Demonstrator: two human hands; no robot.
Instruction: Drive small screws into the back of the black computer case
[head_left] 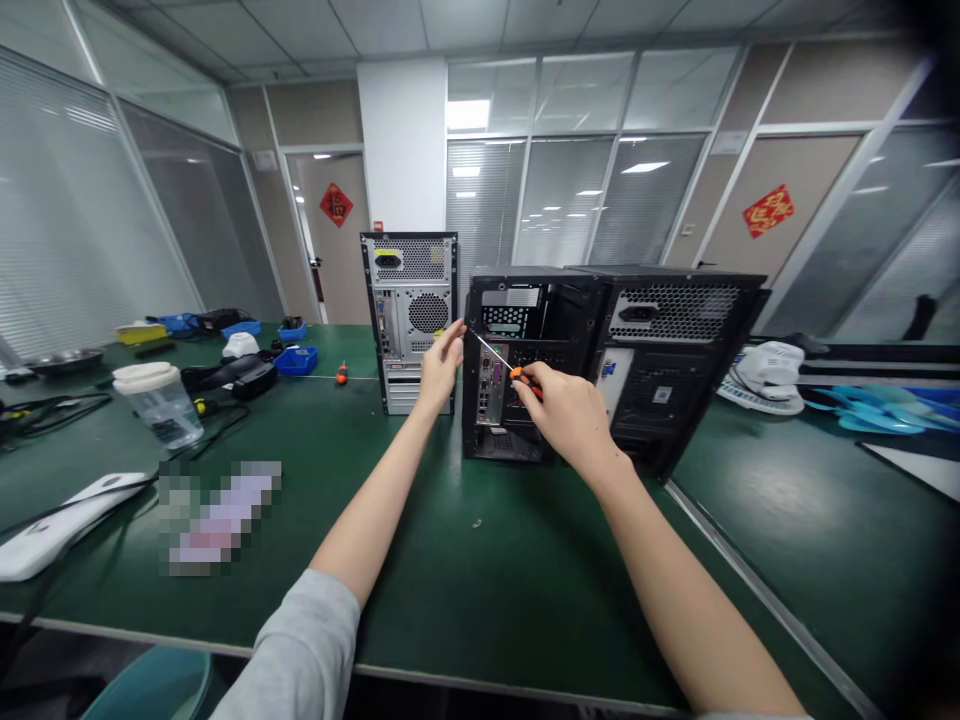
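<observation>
My right hand (566, 410) is closed around the orange handle of a screwdriver (520, 376). Its metal shaft points up and left, with the tip near the left rear edge of a black computer case (541, 352). My left hand (441, 365) is beside that same edge, its fingers stretched upward; whether they touch the case I cannot tell. Ports line the case's back, and a gap shows in its upper part. A second black case (675, 315) stands right against it. Behind my left hand rises a grey computer tower (409, 290).
On the green table (420, 600) at left are a plastic cup (159, 405), a white device (67, 525), cables and blue bins (297, 361). A small orange-handled tool (342, 373) lies farther back. White gear (765, 375) and blue items (874, 405) are at right.
</observation>
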